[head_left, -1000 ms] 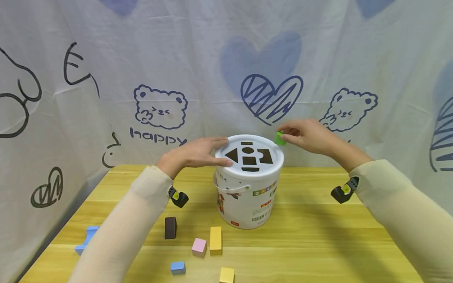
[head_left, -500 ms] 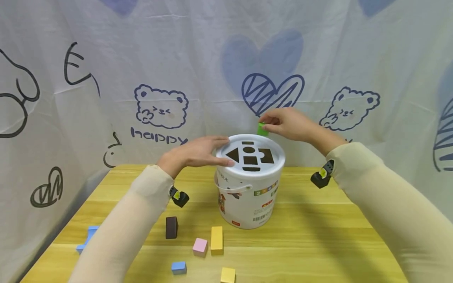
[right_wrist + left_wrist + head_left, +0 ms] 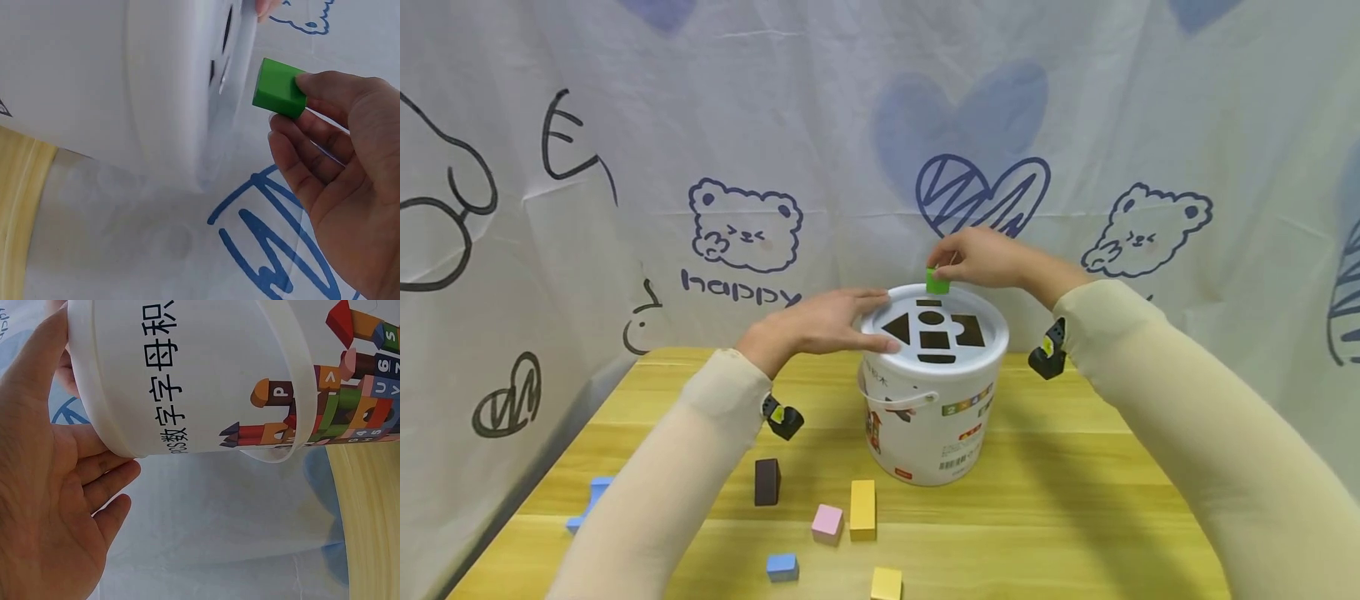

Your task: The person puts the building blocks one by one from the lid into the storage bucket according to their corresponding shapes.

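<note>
A white bucket (image 3: 917,442) with printed pictures stands upright on the table; its lid (image 3: 981,360) has several dark shaped holes. My left hand (image 3: 808,323) rests on the left of the lid with the thumb near the triangular hole, and in the left wrist view its fingers lie fairly straight against the rim. Thumb and fingers of my right hand (image 3: 988,256) pinch a green block (image 3: 278,87). Held just above the far side of the lid, near the back narrow slot, the block appears apart from the lid in the right wrist view.
In front of the bucket lie a dark brown block (image 3: 767,482), a pink cube (image 3: 827,525), a long yellow block (image 3: 862,511), a small blue block (image 3: 782,568) and a yellow cube (image 3: 886,583). A blue notched block (image 3: 597,493) sits partly behind the left sleeve.
My right hand has carried the green block leftward, from beyond the lid's right edge to above its far side. The left hand has stayed on the lid.
</note>
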Tool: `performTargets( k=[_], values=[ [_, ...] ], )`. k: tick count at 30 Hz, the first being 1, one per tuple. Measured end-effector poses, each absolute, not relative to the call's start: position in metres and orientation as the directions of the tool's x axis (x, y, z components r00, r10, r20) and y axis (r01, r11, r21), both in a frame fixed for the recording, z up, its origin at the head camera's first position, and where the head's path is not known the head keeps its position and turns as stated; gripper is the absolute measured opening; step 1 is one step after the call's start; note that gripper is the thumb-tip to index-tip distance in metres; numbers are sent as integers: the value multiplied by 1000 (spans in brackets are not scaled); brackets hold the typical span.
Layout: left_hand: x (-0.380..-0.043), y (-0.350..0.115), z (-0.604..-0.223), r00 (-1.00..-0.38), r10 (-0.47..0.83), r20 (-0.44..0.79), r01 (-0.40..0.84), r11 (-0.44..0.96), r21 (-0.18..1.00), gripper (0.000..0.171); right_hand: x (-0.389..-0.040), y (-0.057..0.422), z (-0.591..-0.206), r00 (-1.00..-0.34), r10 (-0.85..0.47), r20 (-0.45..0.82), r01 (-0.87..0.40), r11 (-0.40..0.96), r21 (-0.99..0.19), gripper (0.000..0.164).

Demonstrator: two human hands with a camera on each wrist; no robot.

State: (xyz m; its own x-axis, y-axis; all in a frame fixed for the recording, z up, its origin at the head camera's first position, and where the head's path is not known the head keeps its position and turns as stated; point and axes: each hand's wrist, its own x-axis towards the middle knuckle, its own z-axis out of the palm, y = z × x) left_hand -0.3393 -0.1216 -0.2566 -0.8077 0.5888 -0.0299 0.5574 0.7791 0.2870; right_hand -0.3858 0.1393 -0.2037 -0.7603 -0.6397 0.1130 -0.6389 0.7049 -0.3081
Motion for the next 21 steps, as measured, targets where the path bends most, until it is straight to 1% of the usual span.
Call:
performTargets(
  k=[4, 13, 21],
  values=[
    [-340, -122, -256, -804, 594, -30, 563, 777, 282, 101, -389, 132, -207, -759, -646, 87, -638, 710, -298, 21],
    [-339, -121, -256, -804, 593, -33, 563, 779, 276, 100, -390, 127, -221, -758, -646, 85, -640, 714, -285, 17],
    [-340, -122, -256, -809, 587, -30, 556, 782, 281, 100, -393, 125, -230, -741, -668, 66, -659, 706, -258, 21]
  ],
)
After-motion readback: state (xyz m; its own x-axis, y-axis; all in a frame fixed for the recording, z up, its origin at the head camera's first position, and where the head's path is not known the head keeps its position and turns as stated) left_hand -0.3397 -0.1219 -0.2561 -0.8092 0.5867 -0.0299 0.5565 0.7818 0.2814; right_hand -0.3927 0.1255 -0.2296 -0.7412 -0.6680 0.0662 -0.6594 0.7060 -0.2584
